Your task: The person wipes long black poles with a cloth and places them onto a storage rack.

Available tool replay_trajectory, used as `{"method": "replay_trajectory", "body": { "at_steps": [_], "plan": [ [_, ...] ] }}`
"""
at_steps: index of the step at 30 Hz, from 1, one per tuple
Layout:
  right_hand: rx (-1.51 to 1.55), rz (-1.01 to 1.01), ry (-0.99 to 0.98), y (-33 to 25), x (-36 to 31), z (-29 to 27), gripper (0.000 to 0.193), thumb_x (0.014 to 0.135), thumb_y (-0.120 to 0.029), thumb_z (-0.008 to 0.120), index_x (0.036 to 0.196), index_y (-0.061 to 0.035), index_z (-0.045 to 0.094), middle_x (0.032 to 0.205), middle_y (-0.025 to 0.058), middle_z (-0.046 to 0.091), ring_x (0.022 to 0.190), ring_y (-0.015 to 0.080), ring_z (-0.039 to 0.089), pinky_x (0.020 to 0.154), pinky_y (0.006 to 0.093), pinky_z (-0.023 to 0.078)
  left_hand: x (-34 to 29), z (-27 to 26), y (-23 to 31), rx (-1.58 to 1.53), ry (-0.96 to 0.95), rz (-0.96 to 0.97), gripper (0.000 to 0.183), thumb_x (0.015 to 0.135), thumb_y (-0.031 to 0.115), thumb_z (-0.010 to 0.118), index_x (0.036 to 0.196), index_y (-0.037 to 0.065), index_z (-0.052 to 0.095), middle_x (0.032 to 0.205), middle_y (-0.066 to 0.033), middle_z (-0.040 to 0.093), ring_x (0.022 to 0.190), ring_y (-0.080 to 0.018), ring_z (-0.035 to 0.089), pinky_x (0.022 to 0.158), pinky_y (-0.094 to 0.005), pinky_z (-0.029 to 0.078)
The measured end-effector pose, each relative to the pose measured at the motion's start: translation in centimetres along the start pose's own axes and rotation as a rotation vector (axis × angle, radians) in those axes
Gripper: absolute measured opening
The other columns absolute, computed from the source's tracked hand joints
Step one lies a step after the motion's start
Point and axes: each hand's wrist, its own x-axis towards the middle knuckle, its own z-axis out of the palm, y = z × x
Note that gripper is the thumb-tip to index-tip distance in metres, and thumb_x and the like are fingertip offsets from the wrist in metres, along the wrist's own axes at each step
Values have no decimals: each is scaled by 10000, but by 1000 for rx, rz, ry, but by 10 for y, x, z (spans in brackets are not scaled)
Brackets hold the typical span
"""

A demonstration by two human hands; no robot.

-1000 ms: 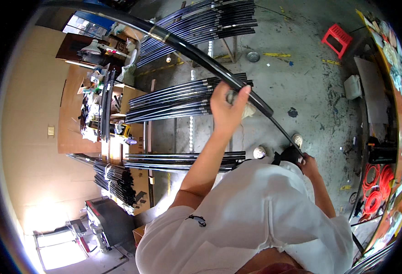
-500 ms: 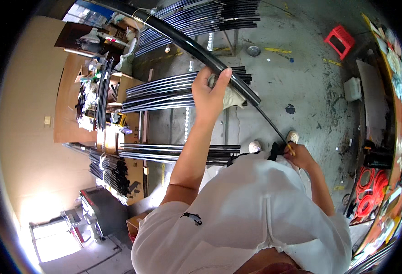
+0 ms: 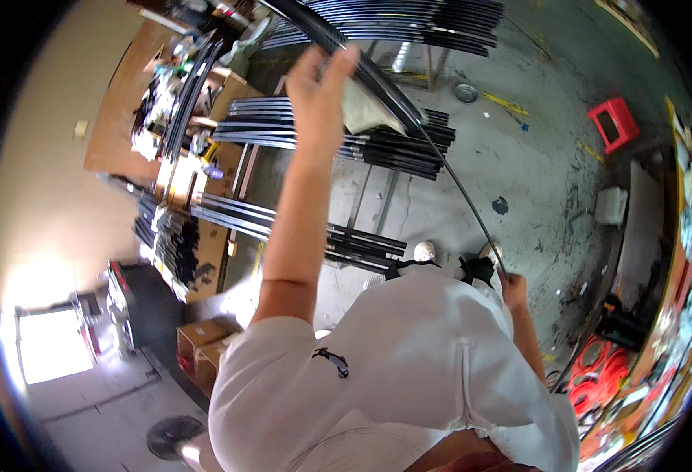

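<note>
Around you, a grey, stained concrete floor [image 3: 535, 259] spreads under three stacks of slim, glossy black tubes: a far stack [image 3: 393, 23], a middle stack [image 3: 401, 156] and a near stack [image 3: 368, 245], all running left to right. Your long, thick, glossy black tube [image 3: 385, 90] slants from far left toward near right, its near end over the middle stack. From that end a thin, dark, straight rod [image 3: 465, 193] slopes to your right hand [image 3: 513, 289]; whether it enters the tube's bore cannot be told. Your right grip looks closed around the rod's near end. Your left hand [image 3: 317, 94] is at the tube, thumb against it, but blur hides whether that grip is closed. A pale cream cloth [image 3: 369, 112] hangs just beside it, under the tube.

The tube could swing or slip if your left hold is loose or the cloth slides on the gloss. A sideways pull on the rod could bend it or scrape the tube's end, and a dip could knock the middle stack.

The brown cardboard panel [image 3: 214, 244] at left carries dark printed marks, too small to read; your white shirt [image 3: 409, 346] bears a small dark emblem [image 3: 332, 362] without legible lettering.
</note>
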Motion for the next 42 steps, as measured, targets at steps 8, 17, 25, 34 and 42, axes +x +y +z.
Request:
{"method": "replay_trajectory", "body": {
  "at_steps": [8, 17, 25, 34, 42],
  "plan": [
    [-207, 190, 88, 142, -21, 5, 551, 880, -415, 545, 532, 1, 449, 448, 88, 316, 461, 137, 277, 430, 389, 238, 35, -137, 6, 193, 445, -246, 327, 724, 325, 745, 774, 30, 613, 665, -37, 569, 573, -141, 523, 545, -292, 427],
    [365, 389, 158, 89, 19, -17, 536, 921, -373, 510, 491, -121, 313, 437, -18, 294, 375, 104, 289, 365, 332, 210, -198, -87, -195, 49, 602, -613, 337, 840, 291, 633, 926, -35, 616, 830, -34, 620, 735, -104, 516, 671, -272, 431],
    [477, 357, 103, 61, 15, -75, 470, 913, -415, 507, 565, -121, 394, 467, -30, 297, 368, 105, 273, 346, 302, 251, -262, -53, -287, -20, 943, -813, 412, 848, 339, 613, 985, -49, 590, 901, -78, 625, 832, -149, 558, 765, -287, 430],
    [336, 379, 78, 57, -14, -104, 377, 900, -395, 543, 660, -150, 386, 504, -38, 278, 380, 85, 259, 354, 291, 238, -311, -53, -367, 342, 1096, -899, 447, 812, 390, 630, 908, -46, 600, 762, -161, 627, 700, -245, 597, 667, -353, 459],
    [223, 327, -89, 25, -27, -102, 478, 900, -319, 565, 537, -138, 313, 482, -46, 324, 392, 56, 269, 374, 283, 188, -317, -89, -350, 453, 783, -1520, 644, 761, 328, 679, 1158, -60, 351, 1095, -285, 559, 1009, -396, 568, 860, -421, 455]
  ]
}}
